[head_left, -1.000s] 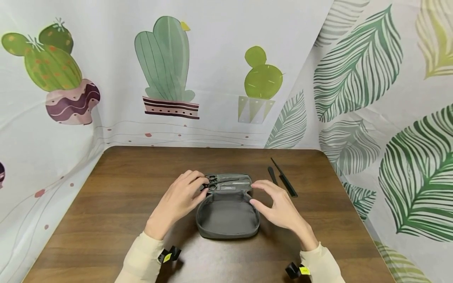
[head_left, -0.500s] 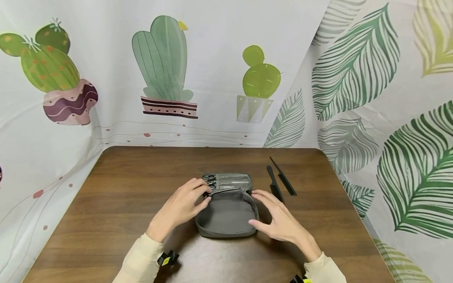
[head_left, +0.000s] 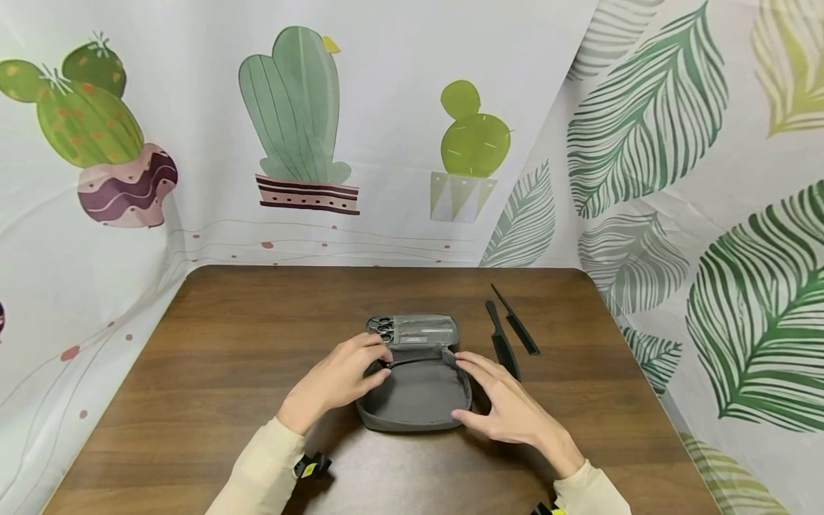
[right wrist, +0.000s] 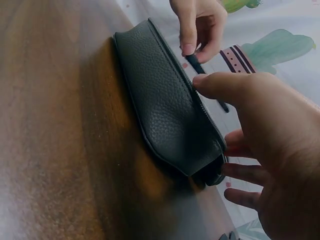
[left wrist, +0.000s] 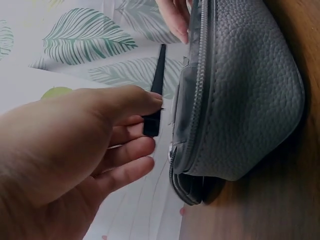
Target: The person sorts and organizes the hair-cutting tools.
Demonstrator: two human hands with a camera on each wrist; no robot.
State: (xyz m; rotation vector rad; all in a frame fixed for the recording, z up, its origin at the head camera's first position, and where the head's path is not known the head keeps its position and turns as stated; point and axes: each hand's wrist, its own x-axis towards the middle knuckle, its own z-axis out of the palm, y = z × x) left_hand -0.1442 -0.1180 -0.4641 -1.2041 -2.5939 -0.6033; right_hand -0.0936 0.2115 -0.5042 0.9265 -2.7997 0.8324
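A grey zip case (head_left: 412, 423) lies unzipped on the table, its lid folded back. Scissors (head_left: 384, 327) sit in the lid's left end beside a clear pocket (head_left: 430, 326). My left hand (head_left: 341, 375) pinches one end of a slim, black, tapered tool (left wrist: 157, 82) between thumb and fingers. The tool lies level over the case's opening, near the hinge, its thin end toward the right. At the case's right end is my right hand (head_left: 508, 400), thumb at the rim and fingers spread toward the hinge, holding nothing.
A black tail comb (head_left: 523, 335) and a second black comb (head_left: 504, 350) lie right of the case, beyond my right hand. The brown wooden table (head_left: 257, 307) ends at a printed cloth backdrop (head_left: 399, 129).
The tool in my left hand has come from over the lid toward me, down to the case's opening. My right thumb has slid nearer the case's front, uncovering more of the second comb.
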